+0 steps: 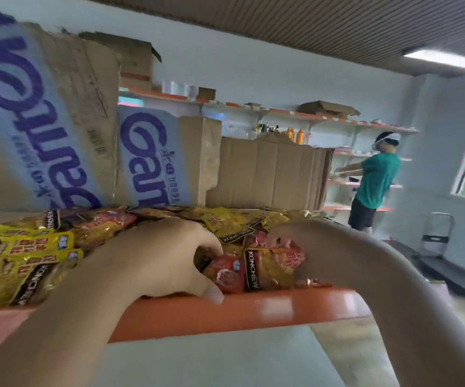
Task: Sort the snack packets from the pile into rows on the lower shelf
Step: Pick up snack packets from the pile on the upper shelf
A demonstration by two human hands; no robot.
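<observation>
Both hands are busy at the front edge of the shelf (253,308), near its right end. The left hand (167,258) has its fingers curled down behind a small red packet (228,275), with the thumb lying along the orange lip below it. The right hand (304,236), wrist sharply bent, has its fingertips hooked over the top of a red-and-gold packet (270,268) just beside the red one. Both packets stand right at the lip, so the likeliest slip is one of them being dragged over the front edge and dropping to the floor, the foil being slick and the holds shallow. Yellow packets (16,247) already lie in rough rows toward the left end. The loose pile (225,219) heaps along the back against the cardboard boxes (267,174), and a tug on a buried packet could spill it forward over the ordered ones or off the open right end. The two hands work close together and could snag each other's packet. The view is blurred, so a wrong sort could go into a row unnoticed
</observation>
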